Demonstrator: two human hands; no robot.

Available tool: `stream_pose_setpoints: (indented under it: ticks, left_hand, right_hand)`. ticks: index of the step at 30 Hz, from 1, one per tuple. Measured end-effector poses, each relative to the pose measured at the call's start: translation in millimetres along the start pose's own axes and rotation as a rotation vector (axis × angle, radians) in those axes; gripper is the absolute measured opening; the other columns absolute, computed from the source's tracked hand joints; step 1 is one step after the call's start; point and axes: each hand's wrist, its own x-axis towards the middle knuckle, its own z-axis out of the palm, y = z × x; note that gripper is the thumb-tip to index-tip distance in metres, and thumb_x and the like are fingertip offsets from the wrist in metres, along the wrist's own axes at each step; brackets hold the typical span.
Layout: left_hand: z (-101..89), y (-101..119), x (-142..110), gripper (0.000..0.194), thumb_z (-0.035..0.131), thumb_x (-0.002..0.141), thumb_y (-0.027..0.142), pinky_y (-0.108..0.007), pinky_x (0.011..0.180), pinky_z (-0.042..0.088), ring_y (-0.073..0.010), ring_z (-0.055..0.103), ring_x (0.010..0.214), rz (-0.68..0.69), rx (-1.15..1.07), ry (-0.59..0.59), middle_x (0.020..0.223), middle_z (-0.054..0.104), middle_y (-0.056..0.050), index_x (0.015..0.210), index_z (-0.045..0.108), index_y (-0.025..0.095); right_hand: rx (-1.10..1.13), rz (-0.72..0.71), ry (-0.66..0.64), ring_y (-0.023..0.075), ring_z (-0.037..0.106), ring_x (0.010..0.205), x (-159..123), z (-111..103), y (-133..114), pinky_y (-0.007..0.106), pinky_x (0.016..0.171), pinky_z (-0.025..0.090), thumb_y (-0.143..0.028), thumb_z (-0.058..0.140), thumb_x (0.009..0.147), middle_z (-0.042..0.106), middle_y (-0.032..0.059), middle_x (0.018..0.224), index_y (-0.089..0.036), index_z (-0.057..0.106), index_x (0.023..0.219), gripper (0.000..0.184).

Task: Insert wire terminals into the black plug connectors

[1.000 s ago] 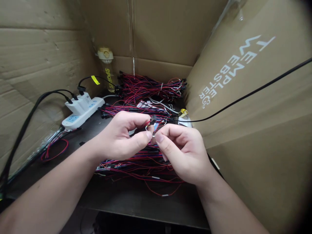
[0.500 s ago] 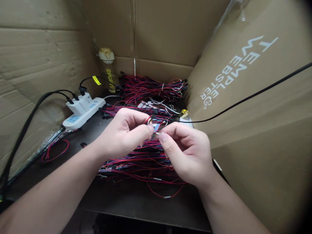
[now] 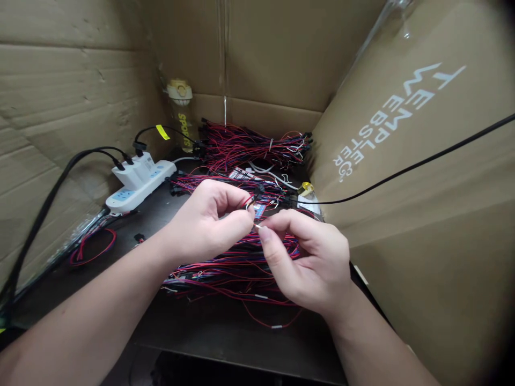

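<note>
My left hand (image 3: pixel 217 220) pinches a short wire lead between thumb and forefinger; its black connector (image 3: pixel 259 190) pokes out above the fingertips, with red and pale wires beside it. Just to the right, my right hand (image 3: pixel 306 257) pinches a small pale wire end (image 3: pixel 258 227) at its thumb tip, close to the left thumb. Where the wires run inside the fingers is hidden. Beneath both hands lies a wide pile of red, blue and black wires (image 3: pixel 225 273), some with white sleeves.
A tied wire bundle (image 3: pixel 241 145) lies at the back by a bottle (image 3: pixel 181 115). On the left is a white power strip (image 3: pixel 140 187) with plugs. Cardboard walls (image 3: pixel 273 53) enclose the table (image 3: pixel 225 332). A black cable (image 3: pixel 402 171) crosses at right.
The view has shifted slightly. My right fingertips have lowered a little, and the pale wire end shows more clearly between the hands. Both pinches hold.
</note>
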Motion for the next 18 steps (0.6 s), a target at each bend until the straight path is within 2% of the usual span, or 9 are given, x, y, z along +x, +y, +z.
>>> stream_pose_setpoints:
  ticks: [5, 12, 18]
  left_hand:
    - [-0.3, -0.3, 0.5, 0.023, 0.052, 0.073, 0.018, -0.02, 0.042, 0.027, -0.0069, 0.036, 0.045, -0.016, -0.008, -0.001, 0.046, 0.041, 0.003, 0.052, 0.043, 0.018]
    - [1.8, -2.5, -1.1, 0.025, 0.053, 0.076, 0.02, -0.021, 0.046, 0.028, -0.0069, 0.032, 0.051, 0.035, 0.04, 0.033, 0.052, 0.037, 0.004, 0.054, 0.043, 0.017]
    - [-0.5, -2.3, -3.9, 0.022, 0.055, 0.085, 0.019, -0.022, 0.049, 0.034, -0.0079, 0.038, 0.053, 0.115, 0.033, -0.029, 0.056, 0.044, 0.004, 0.063, 0.052, 0.016]
  right_hand:
    - [0.007, 0.017, 0.011, 0.0096, 0.059, 0.056, 0.6, 0.9, -0.3, 0.023, 0.056, 0.051, -0.013, 0.065, 0.09, 0.068, -0.0016, 0.07, -0.019, 0.065, 0.081, 0.011]
    - [0.067, 0.075, 0.03, 0.0098, 0.064, 0.063, -0.5, 3.5, 5.0, 0.021, 0.061, 0.055, -0.011, 0.068, 0.088, 0.073, -0.0009, 0.079, -0.019, 0.067, 0.091, 0.008]
    - [0.182, 0.092, 0.039, 0.0119, 0.066, 0.073, -4.7, 3.8, 5.3, 0.024, 0.069, 0.057, -0.008, 0.069, 0.089, 0.073, 0.0003, 0.086, -0.02, 0.067, 0.094, 0.013]
